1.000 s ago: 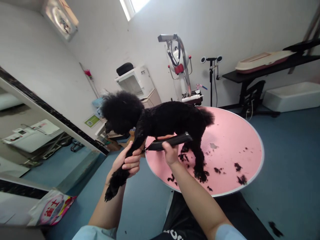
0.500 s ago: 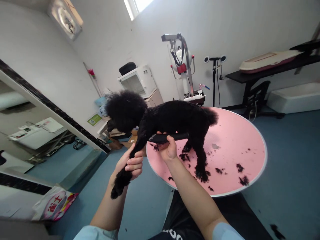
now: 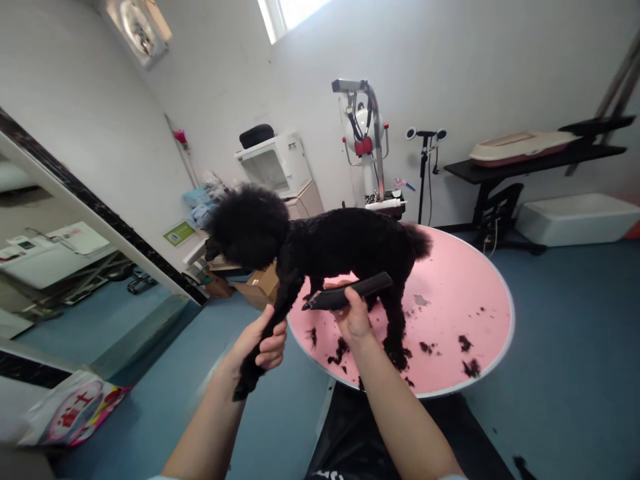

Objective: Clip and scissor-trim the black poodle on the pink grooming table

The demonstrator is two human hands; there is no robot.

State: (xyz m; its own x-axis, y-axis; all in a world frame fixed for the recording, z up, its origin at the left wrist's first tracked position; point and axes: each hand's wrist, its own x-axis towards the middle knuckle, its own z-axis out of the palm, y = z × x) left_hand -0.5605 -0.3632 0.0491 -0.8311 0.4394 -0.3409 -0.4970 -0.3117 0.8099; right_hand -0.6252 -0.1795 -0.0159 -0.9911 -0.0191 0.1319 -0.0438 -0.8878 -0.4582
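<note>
A black curly-haired dog (image 3: pixel 345 243) stands on a round pink grooming table (image 3: pixel 450 280), its fluffy head turned left. My left hand (image 3: pixel 263 343) is wrapped round one of its front legs, which stretches out past the table's rim; the paw (image 3: pixel 245 380) hangs below my fingers. My right hand (image 3: pixel 355 313) grips black hair clippers (image 3: pixel 345 293) under the dog's belly. The clipper head points left, slightly apart from the held leg. Tufts of cut black hair (image 3: pixel 471 367) lie scattered on the tabletop.
Behind the table stand a grooming machine with an arm (image 3: pixel 365 133) and a black stand with two round heads (image 3: pixel 425 150). A white cabinet (image 3: pixel 280 167) and a cardboard box (image 3: pixel 261 287) are beyond the dog. At left, a mirror (image 3: pixel 90 267) leans by a printed bag (image 3: pixel 75 410).
The clippers in my right hand have moved down and right, away from the front leg, and tilted up at the rear. My left hand still holds the leg. The whole view has shifted slightly.
</note>
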